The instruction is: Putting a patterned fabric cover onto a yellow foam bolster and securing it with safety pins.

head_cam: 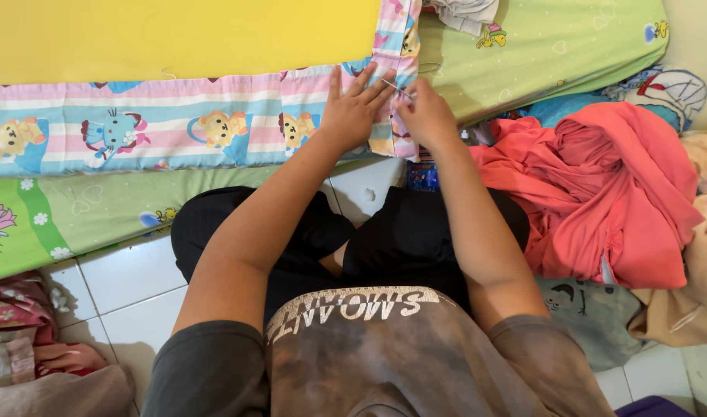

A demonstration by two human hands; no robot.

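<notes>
The left hand lies flat, fingers spread and holding nothing, on the pink-and-blue striped cartoon cover at its corner, just below the yellow foam that the cover wraps. Just right of that corner the right hand has its fingers pinched shut on a thin needle (its tip lies at the cover's edge seam). A heap of coral-red cloth lies well right of the corner, on the tiled floor.

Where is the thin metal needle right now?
In the head view, the thin metal needle is up top, just right of centre, pinched by the right hand beside the flat left hand, over the striped cartoon-print fabric edge.
</notes>
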